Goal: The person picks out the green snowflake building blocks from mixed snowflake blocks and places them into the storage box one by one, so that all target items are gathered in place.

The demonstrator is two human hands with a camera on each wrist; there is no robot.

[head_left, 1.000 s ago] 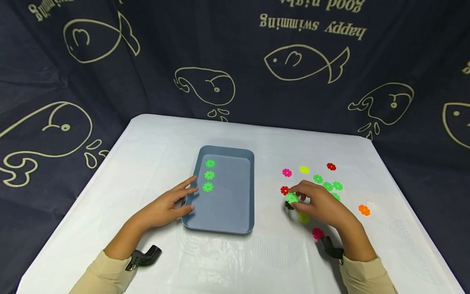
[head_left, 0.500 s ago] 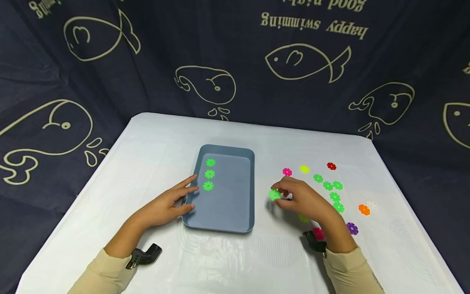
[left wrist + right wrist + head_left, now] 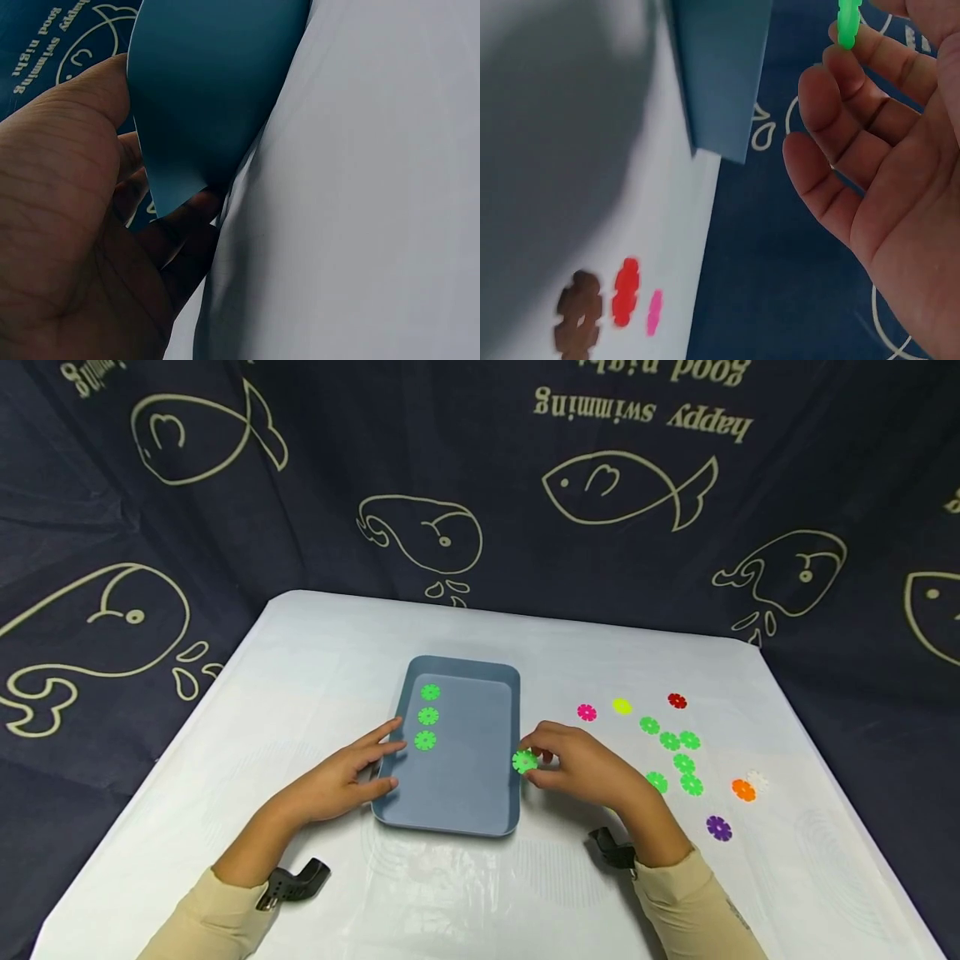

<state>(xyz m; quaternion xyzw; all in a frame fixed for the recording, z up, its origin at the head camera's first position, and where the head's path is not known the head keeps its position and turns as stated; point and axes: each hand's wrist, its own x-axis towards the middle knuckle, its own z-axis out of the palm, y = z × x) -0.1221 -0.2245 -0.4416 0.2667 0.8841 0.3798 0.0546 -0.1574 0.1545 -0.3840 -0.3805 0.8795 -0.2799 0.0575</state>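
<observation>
My left hand (image 3: 341, 785) rests at the left rim of a blue-grey rectangular tray (image 3: 465, 793), fingers spread over its edge. In the left wrist view, my thumb and fingers lie about the tray wall (image 3: 202, 97). Three flat green notched discs, far (image 3: 430, 692), middle (image 3: 428, 716) and near (image 3: 425, 741), form a column along the tray's left side. My right hand (image 3: 585, 768) pinches another green notched disc (image 3: 524, 762) between thumb and fingertips, above the tray's right rim. The right wrist view shows this green disc (image 3: 847, 22) edge-on.
Right of the tray lie several loose green discs (image 3: 670, 741), plus pink (image 3: 587, 712), yellow (image 3: 622, 706), red (image 3: 677, 701), orange (image 3: 744, 790), white (image 3: 759, 781) and purple (image 3: 718, 828) ones. The right wrist view adds a brown disc (image 3: 577, 315) on the white tabletop.
My right hand has carried the green disc leftward from the loose discs to the tray's right rim. More discs show behind it. The left hand and tray have stayed put.
</observation>
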